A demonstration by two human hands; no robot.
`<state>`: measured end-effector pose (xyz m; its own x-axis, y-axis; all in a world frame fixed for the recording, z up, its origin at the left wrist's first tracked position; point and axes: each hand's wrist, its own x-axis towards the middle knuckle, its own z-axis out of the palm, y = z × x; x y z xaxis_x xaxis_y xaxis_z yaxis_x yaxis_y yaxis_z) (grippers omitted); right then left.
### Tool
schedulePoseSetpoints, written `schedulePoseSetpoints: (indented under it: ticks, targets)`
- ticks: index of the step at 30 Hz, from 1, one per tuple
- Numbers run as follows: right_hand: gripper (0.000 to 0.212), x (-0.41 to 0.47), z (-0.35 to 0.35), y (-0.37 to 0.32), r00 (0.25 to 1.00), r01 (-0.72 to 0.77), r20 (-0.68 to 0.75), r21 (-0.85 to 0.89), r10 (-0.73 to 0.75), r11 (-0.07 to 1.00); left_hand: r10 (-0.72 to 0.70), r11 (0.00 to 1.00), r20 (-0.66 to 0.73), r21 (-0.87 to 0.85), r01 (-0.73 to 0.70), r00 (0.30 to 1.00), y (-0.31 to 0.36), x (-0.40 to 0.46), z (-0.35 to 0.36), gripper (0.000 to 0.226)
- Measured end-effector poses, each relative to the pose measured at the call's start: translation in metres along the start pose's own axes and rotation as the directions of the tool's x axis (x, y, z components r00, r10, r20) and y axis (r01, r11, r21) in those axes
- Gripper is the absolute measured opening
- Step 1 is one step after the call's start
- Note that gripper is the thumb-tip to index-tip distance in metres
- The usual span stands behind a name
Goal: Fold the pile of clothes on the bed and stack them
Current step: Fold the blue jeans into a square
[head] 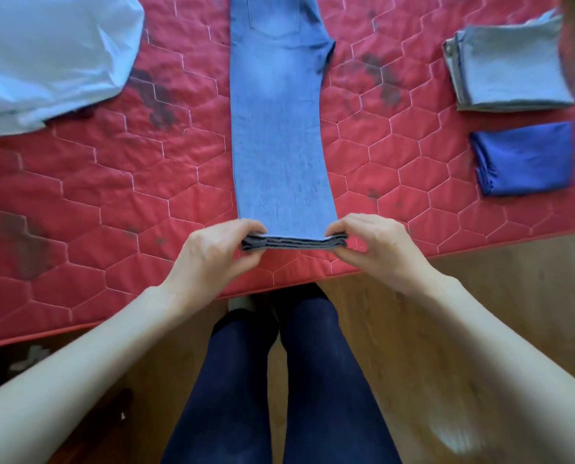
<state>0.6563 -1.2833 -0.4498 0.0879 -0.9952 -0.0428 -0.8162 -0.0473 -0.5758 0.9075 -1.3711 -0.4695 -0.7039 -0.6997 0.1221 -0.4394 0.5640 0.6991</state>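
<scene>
Jeans (279,128), one pair, laid lengthwise down the middle of the red quilted bed (95,202), hems pinched at each corner by left hand (212,252) and right hand (376,246) near the bed's front edge. Two folded garments, grey (510,65) and blue (527,159), far right; one unfolded pale-blue garment (45,58) far left; bare quilt between.

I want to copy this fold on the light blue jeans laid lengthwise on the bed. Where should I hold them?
Take the light blue jeans at the stacked hem, one corner per hand, from the near bed edge, as the left hand and right hand pinch it. The legs lie flat and straight, so lifting the hem folds them away evenly.
</scene>
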Motion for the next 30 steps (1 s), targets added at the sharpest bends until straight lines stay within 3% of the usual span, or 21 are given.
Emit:
schedulePoseSetpoints:
  ticks: [5,12,19,23,27,30]
  targets:
    - [0.016,-0.016,-0.042,-0.021,0.989,-0.040,0.147,0.103,0.025,0.994,-0.081,0.991,0.075,-0.101,0.089,0.994,0.037,-0.015,-0.024,0.026]
    - [0.021,0.017,-0.061,-0.010,0.979,-0.195,-0.009,0.284,0.205,0.939,-0.139,0.964,-0.013,-0.229,0.133,0.990,0.035,0.052,-0.038,0.022]
    - [0.024,0.151,-0.016,0.090,0.902,-0.375,-0.033,0.435,0.431,0.818,-0.353,0.899,-0.023,-0.285,0.333,0.935,-0.062,0.163,0.009,0.029]
    - [0.022,0.250,0.039,0.165,0.884,-0.419,-0.005,0.439,0.468,0.795,-0.510,0.830,-0.070,-0.302,0.469,0.857,-0.152,0.230,0.050,0.030]
    - [0.041,0.322,0.093,0.216,0.872,-0.477,0.084,0.372,0.482,0.797,-0.611,0.786,-0.088,-0.186,0.590,0.786,-0.235,0.270,0.092,0.040]
    - [0.054,0.341,0.123,0.234,0.900,-0.433,0.053,0.209,0.433,0.876,-0.639,0.749,-0.137,0.117,0.653,0.757,-0.274,0.272,0.114,0.055]
